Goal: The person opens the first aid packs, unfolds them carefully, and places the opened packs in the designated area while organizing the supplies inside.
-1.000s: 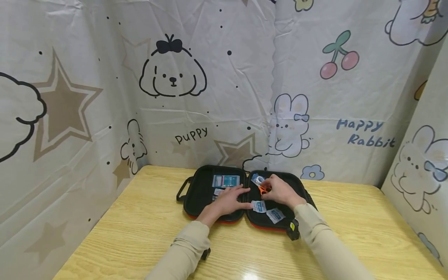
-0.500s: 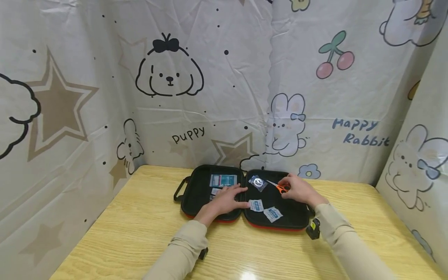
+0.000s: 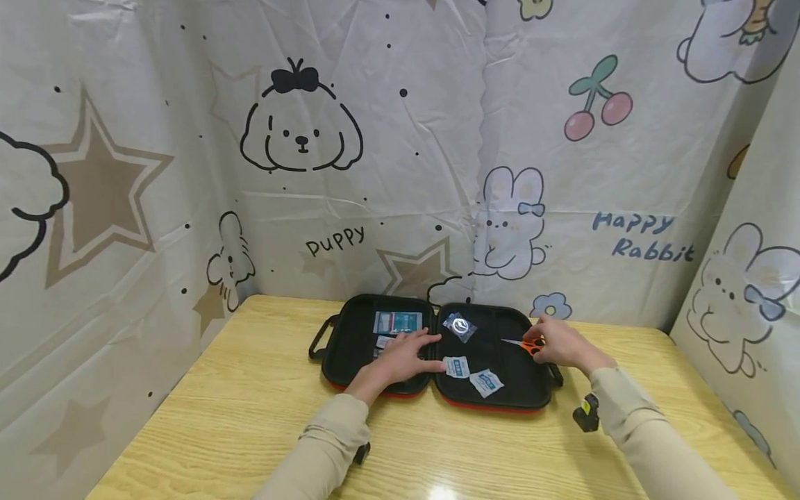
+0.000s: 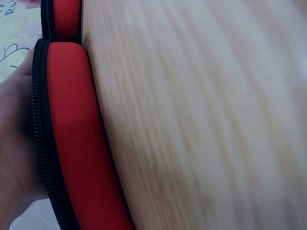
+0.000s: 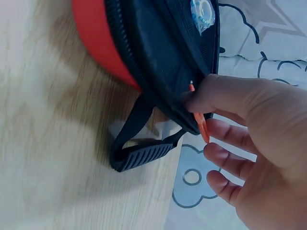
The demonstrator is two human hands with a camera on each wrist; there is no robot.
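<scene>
An opened black case with red outside (image 3: 521, 389) lies flat on the table, its two halves side by side. My right hand (image 3: 561, 342) pinches the orange handles of a pair of scissors (image 3: 531, 346) over the right half, near its right edge; the blades point left. In the right wrist view, thumb and forefinger meet at the orange handle (image 5: 201, 127). My left hand (image 3: 403, 360) reaches over the left half with fingers extended toward the hinge, partly hiding small packets beneath. Two white-and-blue sachets (image 3: 486, 382) and a clear packet with a white ring-shaped item (image 3: 460, 326) lie in the right half.
A teal-and-white packet (image 3: 398, 322) sits in the left half. Carrying handles stick out at both ends of the case, one black strap handle (image 5: 146, 155) near my right hand. Behind the wooden table (image 3: 250, 417) hangs a printed curtain (image 3: 400, 173).
My right hand has drawn the scissors to the right, away from the ring-shaped item's packet, toward the case's right edge. The left hand stays over the left half.
</scene>
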